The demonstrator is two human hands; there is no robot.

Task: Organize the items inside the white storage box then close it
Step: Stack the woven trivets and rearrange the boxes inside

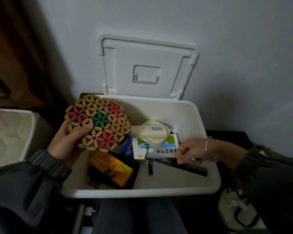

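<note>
The white storage box (193, 115) stands open in front of me, its lid (147, 66) leaning back against the wall. My left hand (66, 141) holds a round woven bamboo trivet (98, 122) with red and green flowers above the box's left side. My right hand (193, 152) pinches a black comb (174, 163) inside the box on the right. Also inside lie a white and green medicine box (156, 149), a cream container (150, 130), an orange box (110, 166) on a black case (134, 173), and a small dark tube (150, 168).
A white bin lined with a plastic bag (8, 132) stands at the left. A white bag with black straps (238, 210) sits at the lower right. The wall is right behind the box. My legs (137, 217) are below the box's front rim.
</note>
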